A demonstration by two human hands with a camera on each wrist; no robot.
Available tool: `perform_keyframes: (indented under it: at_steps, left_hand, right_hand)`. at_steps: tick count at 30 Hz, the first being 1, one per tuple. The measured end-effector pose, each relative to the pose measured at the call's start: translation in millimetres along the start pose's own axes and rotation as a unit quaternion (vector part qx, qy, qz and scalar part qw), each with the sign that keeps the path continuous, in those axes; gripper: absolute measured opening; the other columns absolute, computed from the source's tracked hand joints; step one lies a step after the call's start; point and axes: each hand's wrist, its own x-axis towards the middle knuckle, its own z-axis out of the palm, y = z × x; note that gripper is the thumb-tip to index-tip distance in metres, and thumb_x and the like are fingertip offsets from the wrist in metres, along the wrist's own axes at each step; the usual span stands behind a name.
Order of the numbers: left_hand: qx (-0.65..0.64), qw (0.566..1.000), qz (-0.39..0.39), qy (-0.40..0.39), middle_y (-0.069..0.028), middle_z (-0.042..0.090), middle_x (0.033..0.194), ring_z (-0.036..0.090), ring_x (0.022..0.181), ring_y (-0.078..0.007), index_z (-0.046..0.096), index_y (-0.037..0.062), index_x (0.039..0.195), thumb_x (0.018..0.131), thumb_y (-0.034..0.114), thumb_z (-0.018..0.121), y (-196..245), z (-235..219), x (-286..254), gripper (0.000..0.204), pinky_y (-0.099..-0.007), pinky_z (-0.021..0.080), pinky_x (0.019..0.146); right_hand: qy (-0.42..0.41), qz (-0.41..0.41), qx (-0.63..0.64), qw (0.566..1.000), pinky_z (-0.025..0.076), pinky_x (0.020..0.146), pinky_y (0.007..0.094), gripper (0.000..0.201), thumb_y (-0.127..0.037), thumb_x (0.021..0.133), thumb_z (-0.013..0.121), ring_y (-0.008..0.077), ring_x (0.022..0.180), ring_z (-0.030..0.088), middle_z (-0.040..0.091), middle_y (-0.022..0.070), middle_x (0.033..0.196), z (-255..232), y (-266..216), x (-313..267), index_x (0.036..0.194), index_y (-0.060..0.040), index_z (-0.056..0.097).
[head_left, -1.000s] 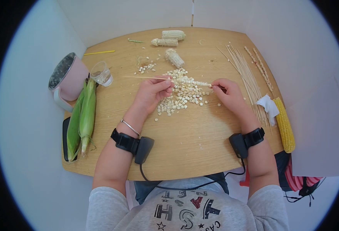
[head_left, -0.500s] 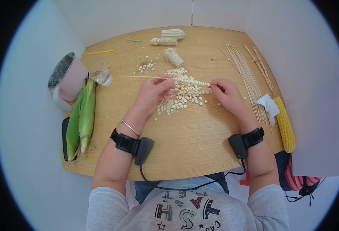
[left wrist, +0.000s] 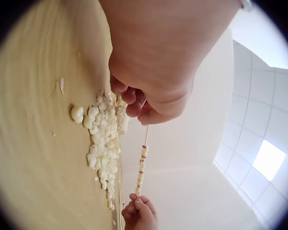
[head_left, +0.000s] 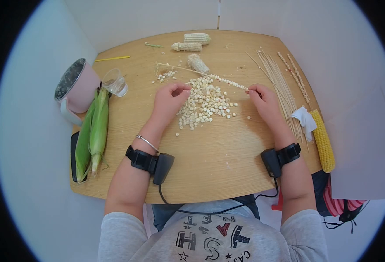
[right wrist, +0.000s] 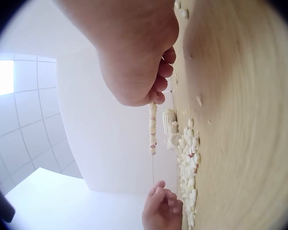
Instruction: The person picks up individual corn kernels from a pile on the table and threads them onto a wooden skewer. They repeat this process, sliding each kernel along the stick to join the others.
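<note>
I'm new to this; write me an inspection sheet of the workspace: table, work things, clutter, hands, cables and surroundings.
Surface: wooden table, stray bits scattered on it.
Work things: loose kernels heaped mid-table; threaded stick held above; spare sticks and two loaded sticks at right.
Clutter: pink mug, clear cup, green ears, pale cobs, yellow cob, tissue.
Hands: right hand pinches the threaded stick's loaded end; left hand loosely curled, off the stick, nothing visible in it.
Cables: black, from both wrist cameras, passing over the near table edge.
Surroundings: white walls, tiled ceiling.
</note>
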Motion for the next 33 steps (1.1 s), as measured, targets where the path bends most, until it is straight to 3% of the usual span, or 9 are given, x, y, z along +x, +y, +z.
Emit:
perform_keyframes:
  at_steps: [1, 2, 4, 7, 14, 23, 25, 29, 33]
  left_hand:
    - [0.067, 0.997, 0.049, -0.006, 0.0020, 0.050, 0.065, 0.044, 0.059, -0.0056, 0.064, 0.0042, 0.085, 0.075, 0.010, 0.063, -5, -1, 1, 0.011, -0.0192, 0.037, 0.054]
    - [0.068, 0.996, 0.049, -0.006, 0.0020, 0.050, 0.065, 0.044, 0.059, -0.0056, 0.064, 0.0042, 0.085, 0.075, 0.010, 0.063, -4, -1, 0, 0.011, -0.0192, 0.037, 0.054]
    - [0.188, 0.977, 0.099, -0.009, 0.0005, 0.049, 0.068, 0.045, 0.061, -0.0082, 0.066, 0.0054, 0.085, 0.072, 0.008, 0.063, 0, -2, -2, 0.013, -0.0215, 0.039, 0.057]
    - [0.258, 0.960, 0.107, -0.022, -0.0018, 0.048, 0.072, 0.047, 0.065, -0.0109, 0.066, 0.0064, 0.087, 0.071, 0.008, 0.063, 1, -3, -1, 0.016, -0.0228, 0.040, 0.060]
    - [0.254, 0.950, 0.174, -0.047, -0.0038, 0.049, 0.075, 0.048, 0.069, -0.0136, 0.066, 0.0070, 0.087, 0.070, 0.011, 0.064, -3, 2, -1, 0.018, -0.0245, 0.040, 0.061]
    - [0.215, 0.970, 0.098, -0.061, -0.0026, 0.050, 0.074, 0.046, 0.066, -0.0103, 0.066, 0.0027, 0.086, 0.073, 0.023, 0.069, 11, 10, -6, 0.024, -0.0230, 0.039, 0.061]
    - [0.145, 0.985, 0.043, -0.088, -0.0011, 0.050, 0.074, 0.046, 0.068, -0.0078, 0.066, 0.0021, 0.087, 0.074, 0.022, 0.069, 13, 13, -7, 0.024, -0.0218, 0.038, 0.060]
    - [0.051, 0.994, 0.037, -0.092, 0.0004, 0.051, 0.074, 0.045, 0.068, -0.0062, 0.065, 0.0011, 0.084, 0.076, 0.020, 0.067, 9, 15, -9, 0.021, -0.0211, 0.037, 0.059]
    - [0.075, 0.997, -0.001, -0.029, 0.0019, 0.051, 0.068, 0.045, 0.064, -0.0050, 0.064, 0.0013, 0.077, 0.078, 0.019, 0.065, 10, 13, -9, 0.018, -0.0186, 0.035, 0.056]
  right_hand:
    - [-0.006, 0.004, -0.008, 1.000, 0.041, 0.058, 0.0281, 0.016, -0.012, 0.080, 0.050, 0.0183, 0.063, 0.054, 0.059, 0.0119, 0.071, 0, 0, 0, 0.083, 0.0019, 0.058]
    - [-0.005, 0.004, -0.008, 1.000, 0.041, 0.058, 0.0281, 0.016, -0.012, 0.080, 0.050, 0.0183, 0.063, 0.054, 0.059, 0.0119, 0.071, -1, 0, 0, 0.083, 0.0019, 0.058]
    - [-0.005, -0.003, -0.015, 1.000, 0.041, 0.058, 0.0283, 0.016, -0.012, 0.080, 0.050, 0.0186, 0.063, 0.054, 0.059, 0.0120, 0.071, -1, -2, 0, 0.083, 0.0020, 0.058]
    - [-0.003, -0.006, -0.009, 1.000, 0.041, 0.058, 0.0286, 0.016, -0.012, 0.080, 0.050, 0.0190, 0.063, 0.054, 0.059, 0.0121, 0.071, 0, -2, 0, 0.083, 0.0019, 0.058]
    - [-0.002, -0.008, -0.016, 1.000, 0.041, 0.057, 0.0288, 0.016, -0.013, 0.080, 0.051, 0.0195, 0.062, 0.054, 0.058, 0.0124, 0.069, 0, -4, -1, 0.083, 0.0007, 0.059]
    - [-0.057, -0.005, 0.050, 0.997, 0.039, 0.054, 0.0248, 0.016, -0.012, 0.081, 0.055, 0.0107, 0.058, 0.048, 0.056, 0.0065, 0.065, 10, -12, -6, 0.086, 0.0018, 0.059]
    - [-0.094, -0.002, 0.075, 0.993, 0.039, 0.054, 0.0241, 0.016, -0.012, 0.081, 0.055, 0.0091, 0.059, 0.048, 0.056, 0.0049, 0.065, 12, -18, -9, 0.088, 0.0013, 0.060]
    - [-0.109, -0.010, 0.087, 0.990, 0.039, 0.054, 0.0237, 0.016, -0.012, 0.082, 0.055, 0.0093, 0.059, 0.048, 0.056, 0.0052, 0.065, 15, -23, -11, 0.089, 0.0008, 0.060]
    - [-0.063, 0.027, 0.061, 0.996, 0.039, 0.053, 0.0242, 0.016, -0.013, 0.082, 0.054, 0.0096, 0.057, 0.048, 0.055, 0.0054, 0.063, 11, -16, -7, 0.089, 0.0004, 0.060]
